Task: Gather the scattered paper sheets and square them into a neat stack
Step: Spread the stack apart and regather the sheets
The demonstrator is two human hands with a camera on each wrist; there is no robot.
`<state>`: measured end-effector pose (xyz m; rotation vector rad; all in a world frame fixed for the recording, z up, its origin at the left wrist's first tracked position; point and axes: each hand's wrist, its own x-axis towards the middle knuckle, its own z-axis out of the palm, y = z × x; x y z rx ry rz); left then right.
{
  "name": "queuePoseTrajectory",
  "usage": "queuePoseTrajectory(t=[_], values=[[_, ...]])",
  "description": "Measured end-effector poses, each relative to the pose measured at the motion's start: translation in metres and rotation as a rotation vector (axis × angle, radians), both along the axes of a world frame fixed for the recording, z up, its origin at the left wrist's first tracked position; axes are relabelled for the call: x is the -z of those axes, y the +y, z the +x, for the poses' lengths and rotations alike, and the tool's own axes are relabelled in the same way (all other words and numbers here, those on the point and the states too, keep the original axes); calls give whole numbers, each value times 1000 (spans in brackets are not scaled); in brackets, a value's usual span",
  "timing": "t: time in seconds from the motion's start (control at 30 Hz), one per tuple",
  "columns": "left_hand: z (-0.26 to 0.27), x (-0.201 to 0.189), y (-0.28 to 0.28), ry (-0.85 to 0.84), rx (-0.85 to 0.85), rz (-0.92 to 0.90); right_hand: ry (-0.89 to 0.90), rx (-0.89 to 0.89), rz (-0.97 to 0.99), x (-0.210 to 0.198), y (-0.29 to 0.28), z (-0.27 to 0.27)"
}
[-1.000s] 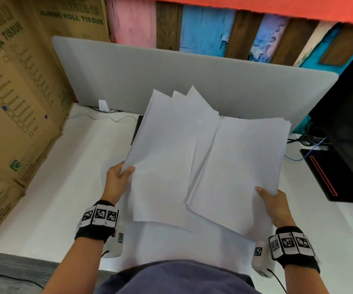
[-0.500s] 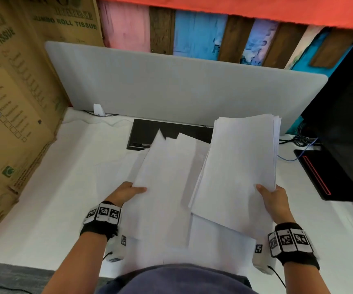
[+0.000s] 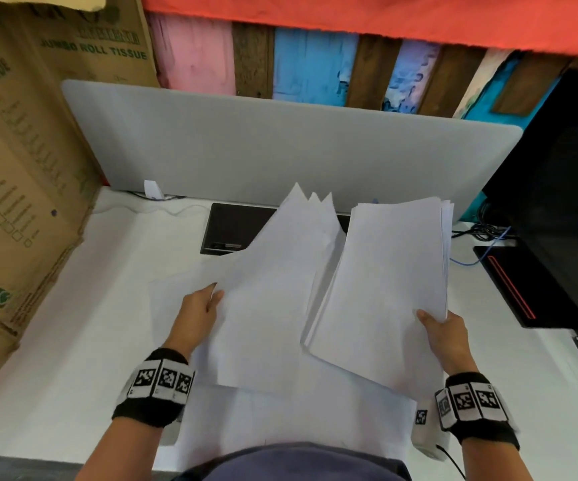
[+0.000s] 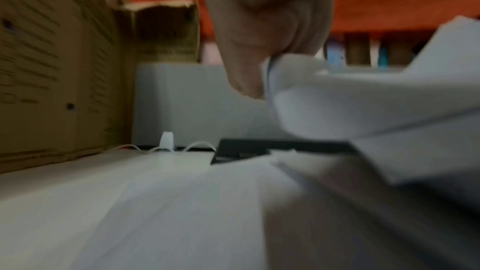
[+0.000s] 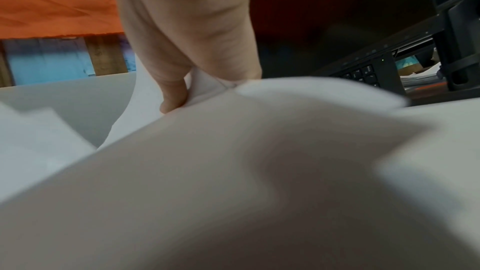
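Note:
My left hand point(image 3: 206, 302) pinches the left edge of a fanned bunch of white sheets point(image 3: 273, 289) whose far corners splay apart. In the left wrist view the thumb point(image 4: 244, 73) presses on the curled paper edge point(image 4: 291, 73). My right hand point(image 3: 436, 328) grips the near right corner of a thicker, more even bundle of sheets point(image 3: 391, 272), raised and tilted. The right wrist view shows the thumb point(image 5: 171, 91) clamped on that bundle point(image 5: 233, 171). More loose sheets point(image 3: 298, 421) lie flat on the white desk point(image 3: 55, 359) beneath both bunches.
A black flat device point(image 3: 232, 230) lies behind the papers by a grey divider panel point(image 3: 263, 151). Cardboard boxes point(image 3: 13, 168) wall the left side. A black monitor point(image 3: 565, 189) and laptop point(image 3: 516, 282) with cables stand at the right.
Both bunches came down from in front of the divider toward the desk. The left hand's fanned sheets then rose and tilted a little again; the right bundle turned more upright.

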<state>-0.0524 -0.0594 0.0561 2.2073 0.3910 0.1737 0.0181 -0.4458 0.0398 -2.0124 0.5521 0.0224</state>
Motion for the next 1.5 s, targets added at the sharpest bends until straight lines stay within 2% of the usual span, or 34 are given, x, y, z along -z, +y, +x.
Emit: queuePoseTrajectory(t=[0.13, 0.3, 0.4, 0.6, 0.8, 0.93, 1.0, 1.1, 1.3, 1.5], values=[[1, -21, 20, -204, -160, -159, 0, 21, 6, 1, -1, 2], [4, -20, 31, -227, -259, -270, 2, 8, -38, -1, 0, 7], [7, -17, 33, -245, -312, -287, 8, -6, -71, -1, 3, 7], [16, -23, 19, -250, -241, -180, 30, -41, -41, -4, 22, 10], [25, -49, 32, -450, -417, -202, 132, -42, -145, 1, 32, 11], [30, -64, 41, -581, -434, -310, 152, -34, -166, 2, 33, 10], [32, -63, 38, -562, -389, -382, 123, -37, -153, -2, 34, 11], [33, -49, 22, -438, -336, -509, 46, -67, -89, -12, 38, 13], [28, -17, -35, -217, -151, -628, -92, -172, 224, -45, 51, 7], [34, -17, -49, -52, -17, -877, -135, -291, 351, -69, 63, 2]])
